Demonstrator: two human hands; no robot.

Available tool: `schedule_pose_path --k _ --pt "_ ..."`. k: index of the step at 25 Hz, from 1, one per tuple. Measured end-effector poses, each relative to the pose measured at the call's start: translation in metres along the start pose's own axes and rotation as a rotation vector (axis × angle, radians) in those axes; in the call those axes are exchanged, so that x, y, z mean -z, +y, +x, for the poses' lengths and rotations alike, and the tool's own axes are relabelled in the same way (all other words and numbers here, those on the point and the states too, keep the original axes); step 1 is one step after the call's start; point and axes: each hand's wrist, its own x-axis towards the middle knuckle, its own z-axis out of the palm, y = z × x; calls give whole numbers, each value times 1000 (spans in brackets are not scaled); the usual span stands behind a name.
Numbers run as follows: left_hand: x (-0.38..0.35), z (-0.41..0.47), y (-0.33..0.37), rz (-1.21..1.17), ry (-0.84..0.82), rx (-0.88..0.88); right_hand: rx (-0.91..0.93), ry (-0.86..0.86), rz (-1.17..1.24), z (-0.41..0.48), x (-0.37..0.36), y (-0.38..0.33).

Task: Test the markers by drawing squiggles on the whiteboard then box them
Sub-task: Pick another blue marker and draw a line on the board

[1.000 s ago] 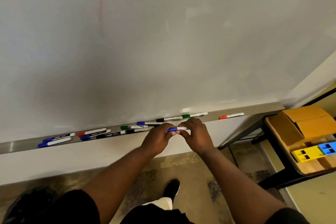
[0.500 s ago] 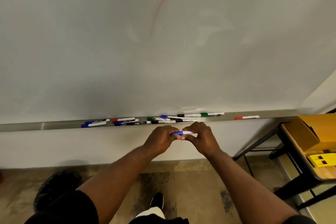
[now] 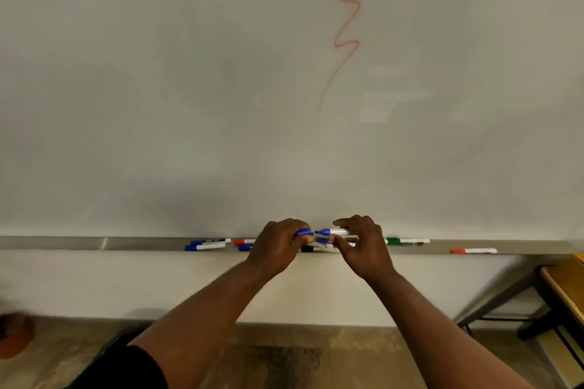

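Observation:
A large whiteboard (image 3: 196, 79) fills the view, with a red squiggle (image 3: 347, 25) drawn near its top centre. In front of the board's tray (image 3: 63, 243), my right hand (image 3: 363, 246) pinches a white marker with a bare blue tip (image 3: 336, 232). My left hand (image 3: 278, 246) pinches its blue cap (image 3: 305, 233), a small gap apart from the tip. Several capped markers lie in the tray: blue ones (image 3: 207, 244) at the left, a green one (image 3: 407, 241) and a red one (image 3: 473, 251) at the right. Others are partly hidden behind my hands.
A wooden table on a dark metal frame (image 3: 559, 290) stands at the right edge. A brown-orange object (image 3: 14, 338) sits on the floor at the far left. The white wall runs below the tray.
The cap has come off the blue marker: my hands, together before, are now slightly apart. Both hands rose to tray height. The view tilted up, showing more of the red squiggle.

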Motion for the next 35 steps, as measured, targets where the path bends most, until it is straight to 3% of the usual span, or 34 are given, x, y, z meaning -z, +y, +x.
schedule_pose_path --k 3,9,16,19,23,35 --pt "52 29 -11 68 113 -92 -4 69 64 29 3 -25" --pt "152 135 7 263 429 -465 46 209 88 102 44 -89" --pt "282 251 82 339 759 -624 151 569 67 199 112 -178" --pt "314 277 105 372 801 -629 219 682 41 231 137 -216" --pt "320 297 105 451 741 -568 263 742 -30 265 155 -243" --pt "311 324 70 440 792 -729 308 806 11 317 154 -234"
